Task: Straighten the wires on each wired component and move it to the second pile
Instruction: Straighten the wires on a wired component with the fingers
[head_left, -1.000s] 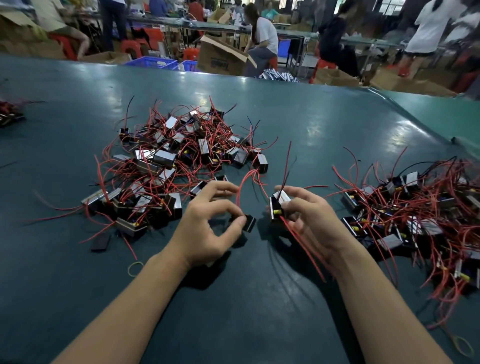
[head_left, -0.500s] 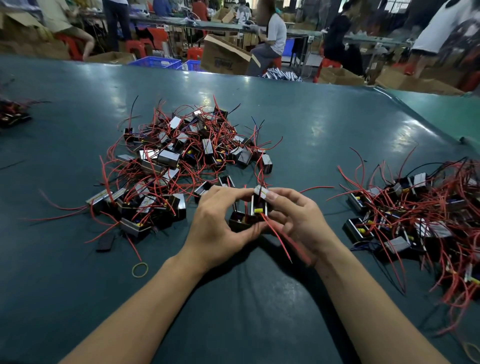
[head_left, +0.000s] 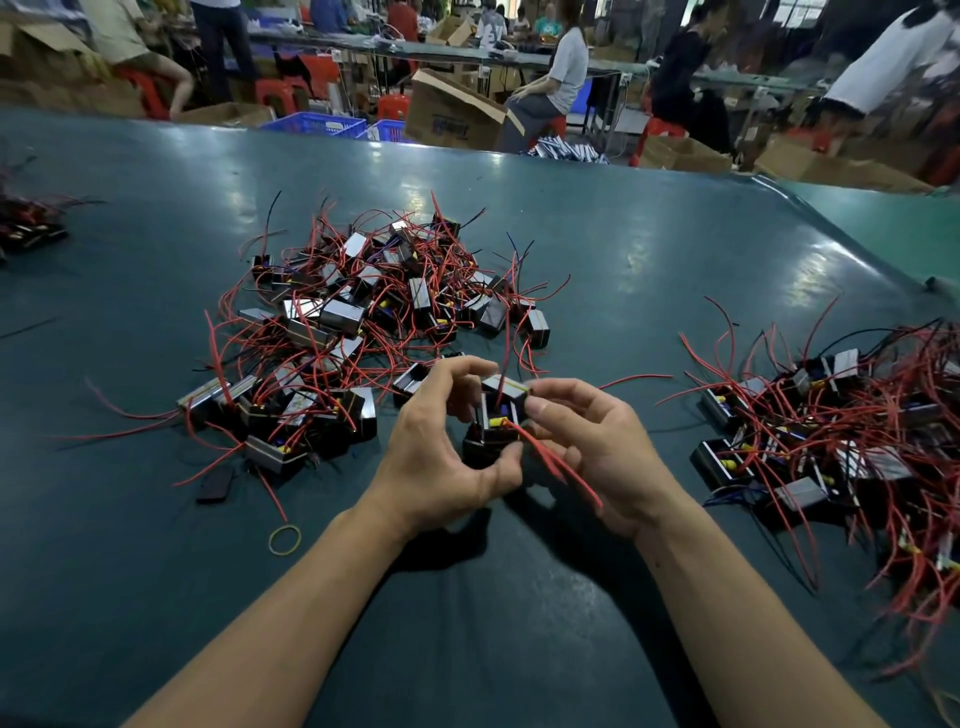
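Observation:
Both hands meet over the green table (head_left: 156, 571), just in front of the left pile (head_left: 358, 322) of black boxy components with tangled red wires. My right hand (head_left: 597, 452) grips one wired component (head_left: 501, 402) with a silver top; its red wires (head_left: 563, 470) trail down across the palm. My left hand (head_left: 441, 457) curls round a second black component (head_left: 480, 444) directly below it, thumb under, fingers arched above. The second pile (head_left: 841, 415) of the same components lies at the right, apart from the hands.
A yellow rubber band (head_left: 284, 538) and a small flat black piece (head_left: 215, 486) lie near the left pile's front. A few more components (head_left: 26, 228) sit at the far left edge. Beyond the table stand cardboard boxes, blue crates and several people.
The right hand brought its component leftward to meet the left hand. The left hand closed round a black component, and the wires now hang over the right palm.

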